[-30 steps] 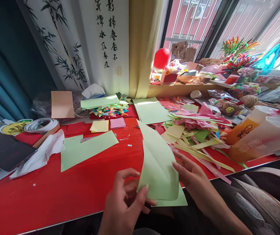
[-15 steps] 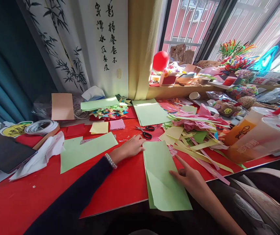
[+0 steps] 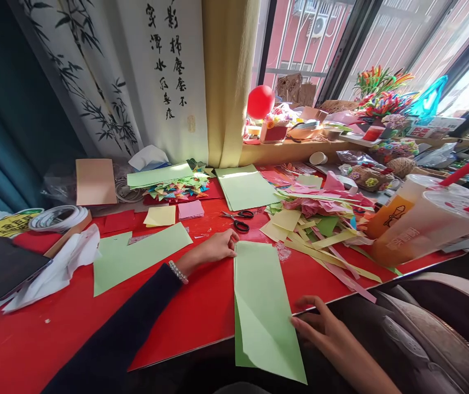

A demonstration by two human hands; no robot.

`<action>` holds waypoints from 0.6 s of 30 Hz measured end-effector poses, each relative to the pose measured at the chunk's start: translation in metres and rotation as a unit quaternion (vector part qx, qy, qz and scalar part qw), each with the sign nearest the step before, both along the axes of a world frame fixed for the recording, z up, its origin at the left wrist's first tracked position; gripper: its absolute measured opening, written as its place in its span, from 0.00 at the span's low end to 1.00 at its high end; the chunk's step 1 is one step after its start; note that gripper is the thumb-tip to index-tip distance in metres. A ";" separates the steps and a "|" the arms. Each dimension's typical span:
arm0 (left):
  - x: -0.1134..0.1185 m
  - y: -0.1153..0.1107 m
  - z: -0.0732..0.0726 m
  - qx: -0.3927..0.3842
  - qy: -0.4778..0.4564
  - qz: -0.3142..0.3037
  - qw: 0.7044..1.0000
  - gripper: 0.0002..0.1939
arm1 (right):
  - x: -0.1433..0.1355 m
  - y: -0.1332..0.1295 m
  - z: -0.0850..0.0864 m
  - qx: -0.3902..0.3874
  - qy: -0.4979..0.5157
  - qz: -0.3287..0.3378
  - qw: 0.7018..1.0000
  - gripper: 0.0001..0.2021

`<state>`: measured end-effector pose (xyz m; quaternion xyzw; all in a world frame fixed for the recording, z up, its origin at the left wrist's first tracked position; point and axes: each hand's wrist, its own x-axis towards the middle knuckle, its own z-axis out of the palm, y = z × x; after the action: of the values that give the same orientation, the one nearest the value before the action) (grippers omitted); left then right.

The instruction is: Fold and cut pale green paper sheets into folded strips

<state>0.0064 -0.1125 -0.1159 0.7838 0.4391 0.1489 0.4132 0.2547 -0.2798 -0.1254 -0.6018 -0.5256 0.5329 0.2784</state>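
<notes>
A folded light green sheet lies on the red table, its near end sticking out past the front edge. My left hand has its fingers closed at the sheet's upper left corner, pinching it. At the sheet's right edge is my right hand, with its fingers apart and the thumb near or against the paper. Black-handled scissors lie just beyond my left hand. Left of that hand rests another green piece, and a further green sheet is at the back.
Paper strips heap up on the right, beside two drink cups. Small yellow squares and pink squares sit at the back left. A dark flat device and white tissue are at far left.
The folded sheet has shifted toward me, reaching further over the table edge. My right hand has moved down along its right side. The left fingers have drawn together at its corner.
</notes>
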 end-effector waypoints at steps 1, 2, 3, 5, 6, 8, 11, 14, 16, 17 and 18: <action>-0.001 -0.001 -0.001 -0.014 -0.012 0.004 1.000 0.22 | -0.005 -0.002 -0.002 -0.003 0.029 -0.007 1.000 0.21; -0.002 -0.002 -0.002 -0.027 -0.024 0.009 0.999 0.24 | -0.010 -0.005 -0.005 -0.001 0.049 -0.015 0.999 0.23; -0.003 -0.004 -0.003 -0.038 -0.035 0.015 0.999 0.25 | -0.013 -0.007 -0.007 0.003 0.063 -0.019 0.998 0.24; -0.003 -0.008 -0.004 -0.047 -0.055 0.036 0.997 0.25 | -0.017 -0.010 -0.010 0.011 0.073 -0.019 0.997 0.26; -0.003 -0.011 -0.004 -0.045 -0.066 0.050 0.996 0.24 | -0.018 -0.011 -0.010 0.015 0.072 -0.017 0.997 0.28; -0.002 -0.019 -0.002 -0.037 -0.088 0.073 0.993 0.19 | -0.016 -0.010 -0.010 0.028 0.055 -0.020 0.998 0.31; -0.001 -0.034 0.008 -0.033 -0.128 0.076 0.988 0.16 | -0.011 -0.002 -0.003 0.052 0.030 -0.043 0.997 0.35; -0.004 -0.049 0.021 -0.041 -0.176 0.067 0.981 0.15 | -0.012 0.015 0.009 0.077 0.043 -0.059 0.994 0.37; -0.005 -0.057 0.027 -0.041 -0.201 0.075 0.976 0.14 | -0.018 0.029 0.016 0.091 0.075 -0.059 0.991 0.36; -0.006 -0.061 0.029 -0.037 -0.209 0.083 0.974 0.14 | -0.022 0.037 0.019 0.095 0.102 -0.053 0.989 0.34; -0.007 -0.063 0.030 -0.034 -0.216 0.093 0.971 0.15 | -0.026 0.044 0.020 0.096 0.131 -0.045 0.986 0.31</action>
<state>-0.0002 -0.1757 -0.0859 0.6745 0.4152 0.3372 0.5089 0.2283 -0.2363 -0.1053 -0.5200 -0.5057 0.5410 0.4256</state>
